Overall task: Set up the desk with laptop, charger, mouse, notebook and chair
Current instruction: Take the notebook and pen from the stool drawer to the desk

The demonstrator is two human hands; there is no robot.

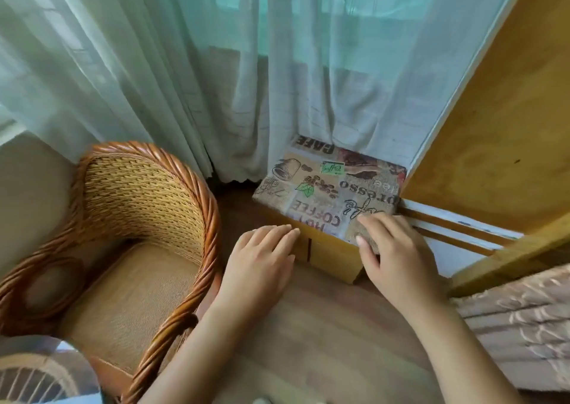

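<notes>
We see both hands reach forward, palms down. Left hand (262, 258) flat, fingers extended, holding nothing, at the front edge of the small desk (333, 258). Right hand (398, 249) pinches the coffee-print cloth (330, 187) corner. Wicker chair (129, 243) stands left of desk.

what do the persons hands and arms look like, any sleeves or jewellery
Both arms are bare as far as the picture shows: no sleeve reaches the forearms. The left hand and the right hand wear no gloves, and no rings, watch or bracelets show on the fingers or wrists. The fingernails are short and look unpainted. Nothing is marked or written on either arm.
</notes>
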